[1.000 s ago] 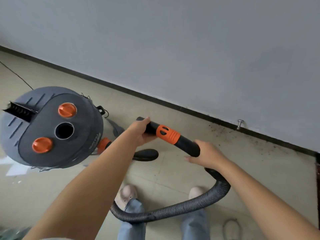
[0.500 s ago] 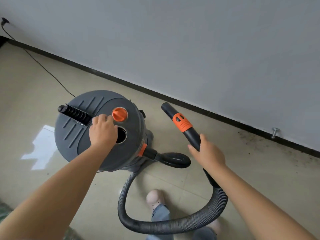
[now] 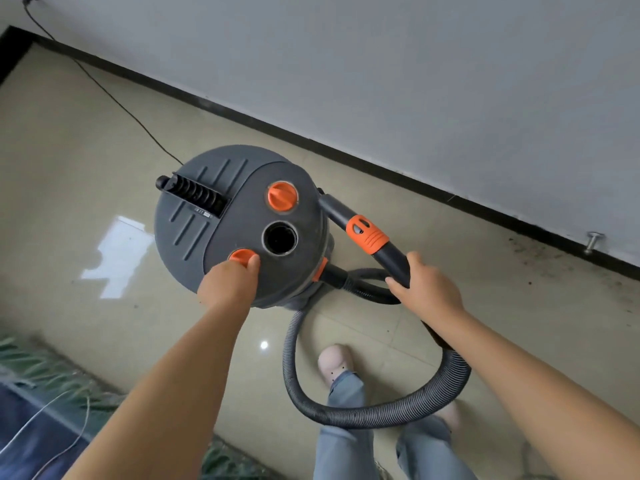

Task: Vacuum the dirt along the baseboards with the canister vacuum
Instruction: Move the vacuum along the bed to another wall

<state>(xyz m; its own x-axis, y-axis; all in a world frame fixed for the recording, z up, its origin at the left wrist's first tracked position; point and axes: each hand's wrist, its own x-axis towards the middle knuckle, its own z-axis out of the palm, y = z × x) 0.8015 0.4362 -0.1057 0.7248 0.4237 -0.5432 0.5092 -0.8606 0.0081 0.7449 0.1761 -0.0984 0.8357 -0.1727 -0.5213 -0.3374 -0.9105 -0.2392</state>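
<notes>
The grey canister vacuum [image 3: 221, 216] stands on the tiled floor, its round lid facing up with two orange knobs and a dark hole. My left hand [image 3: 230, 284] rests on the lid's near edge, fingers on the near orange knob [image 3: 239, 255]. My right hand [image 3: 424, 289] grips the black hose handle [image 3: 391, 256] just below its orange collar [image 3: 367, 234]. The ribbed hose [image 3: 381, 414] loops from the canister's side round past my feet. Dirt [image 3: 533, 254] lies scattered by the black baseboard [image 3: 363, 164] at the right.
A metal door stop [image 3: 593, 241] sticks out of the baseboard above the dirt. The black power cord [image 3: 114, 98] runs from the canister to the wall at top left. A green and blue patterned mat [image 3: 52, 410] with a white cable lies at bottom left. My feet stand under the hose.
My left hand left the hose handle, went to the canister lid and now sits lower on the near orange knob. The right hand kept its grip on the handle, which swung nearer the canister.
</notes>
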